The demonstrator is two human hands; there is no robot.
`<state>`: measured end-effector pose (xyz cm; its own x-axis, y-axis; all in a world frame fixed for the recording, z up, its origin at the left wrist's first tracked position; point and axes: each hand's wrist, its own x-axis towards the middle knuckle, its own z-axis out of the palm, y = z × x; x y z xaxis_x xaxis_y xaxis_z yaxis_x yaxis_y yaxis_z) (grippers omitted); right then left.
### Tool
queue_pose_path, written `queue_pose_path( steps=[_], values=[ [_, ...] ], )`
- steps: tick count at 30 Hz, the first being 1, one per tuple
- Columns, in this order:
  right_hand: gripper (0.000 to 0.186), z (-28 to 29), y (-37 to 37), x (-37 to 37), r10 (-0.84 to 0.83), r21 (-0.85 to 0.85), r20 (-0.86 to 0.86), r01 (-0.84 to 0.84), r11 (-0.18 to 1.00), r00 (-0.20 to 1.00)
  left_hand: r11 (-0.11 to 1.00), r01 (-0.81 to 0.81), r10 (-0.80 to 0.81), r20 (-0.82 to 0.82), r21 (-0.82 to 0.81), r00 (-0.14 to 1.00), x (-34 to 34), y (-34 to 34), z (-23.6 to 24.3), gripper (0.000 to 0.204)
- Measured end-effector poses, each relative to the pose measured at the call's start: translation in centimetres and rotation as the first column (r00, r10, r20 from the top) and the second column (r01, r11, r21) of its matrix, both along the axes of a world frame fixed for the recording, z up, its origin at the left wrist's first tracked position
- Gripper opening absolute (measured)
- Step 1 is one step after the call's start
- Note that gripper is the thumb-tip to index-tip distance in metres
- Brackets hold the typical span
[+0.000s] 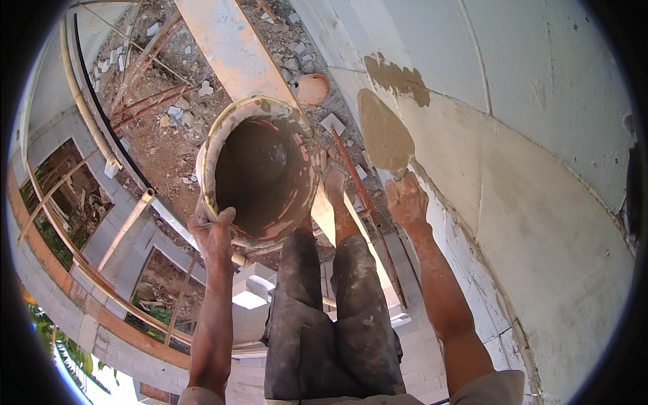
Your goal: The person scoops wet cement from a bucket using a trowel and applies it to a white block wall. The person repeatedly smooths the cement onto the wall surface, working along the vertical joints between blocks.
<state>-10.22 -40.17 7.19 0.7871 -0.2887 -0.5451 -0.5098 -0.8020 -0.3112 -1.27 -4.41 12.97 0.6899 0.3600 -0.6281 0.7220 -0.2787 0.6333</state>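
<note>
Trowel (386,135): in right hand (409,204), fingers wrapped round it, long axis forward-left, beside wall (553,182). Bucket (297,179): leftward, left hand (213,228) gripping.

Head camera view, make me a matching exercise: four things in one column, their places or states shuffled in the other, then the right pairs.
1. Round, mortar-crusted bucket
2. Flat, mortar-coated trowel
3. Long, pale, flat plank
4. Small, round orange object

A. Gripped by the right hand
B. On the ground, between the plank and the pale grey wall
C. Held at its rim by the left hand
D. Passing beneath the bucket

Pairs: 1-C; 2-A; 3-D; 4-B
</note>
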Motion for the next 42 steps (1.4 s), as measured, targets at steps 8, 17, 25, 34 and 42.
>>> queue_pose_path(
  steps=[8,17,25,34,42],
  values=[
    [0.035,-2.7,4.1,5.0,0.469,-0.039,-0.275,-0.497,0.867,0.839,0.924,0.366,-0.381,0.193,0.111,0.904,2.4,-6.1,2.1,0.037],
    [0.026,-3.5,3.3,-0.3,0.196,0.191,0.124,-0.217,0.957,0.973,0.964,0.266,-0.257,0.216,-0.011,0.942,4.0,-9.6,2.2,0.032],
    [0.022,-0.2,-5.1,0.6,-0.701,0.519,-0.491,0.82,0.241,0.517,0.999,0.044,-0.042,0.074,-0.029,0.996,5.2,-10.1,1.9,0.032],
    [0.033,-5.0,-2.6,-4.6,-0.604,0.263,-0.025,0.589,0.765,0.796,0.999,-0.004,0.001,0.089,0.041,0.996,2.6,-6.9,0.5,0.037],
    [0.036,-8.0,-2.1,2.6,-0.275,-0.063,0.331,0.312,0.948,0.903,0.999,-0.03,0.031,-0.027,0.033,0.999,-0.2,-3.2,0.3,0.042]
  ],
)
